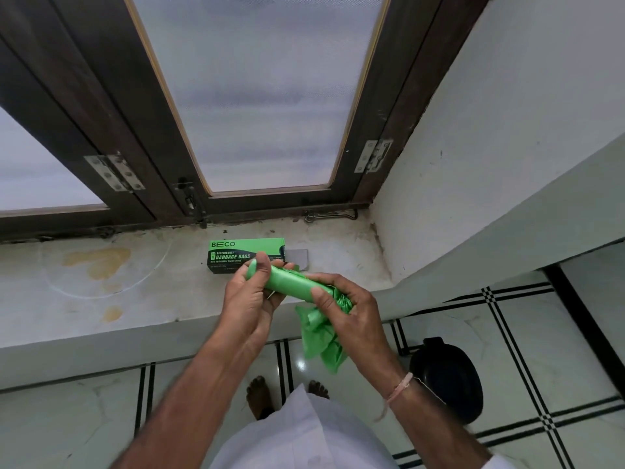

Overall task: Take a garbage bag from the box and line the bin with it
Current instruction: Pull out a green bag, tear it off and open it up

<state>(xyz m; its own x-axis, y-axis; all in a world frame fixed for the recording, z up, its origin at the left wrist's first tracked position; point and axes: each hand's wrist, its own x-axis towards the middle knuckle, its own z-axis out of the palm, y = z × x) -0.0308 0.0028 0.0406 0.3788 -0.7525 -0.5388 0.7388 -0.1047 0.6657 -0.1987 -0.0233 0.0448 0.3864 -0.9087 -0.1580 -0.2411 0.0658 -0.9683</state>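
Observation:
A green and black garbage bag box (236, 253) lies on the window sill, its end flap open to the right. Just in front of it I hold a green roll of garbage bags (287, 282) in both hands. My left hand (248, 301) grips the roll's left end, thumb on top. My right hand (348, 316) grips the right end, where a loose green bag (321, 340) hangs crumpled below my fingers. A black bin (446, 377) stands on the floor at the lower right, partly hidden by my right forearm.
The stained white sill (101, 289) runs under a dark wooden window frame (142, 147) with frosted panes. A white wall (473, 164) closes the right side. Below is a pale tiled floor (67, 418) with black lines, my bare feet near the sill.

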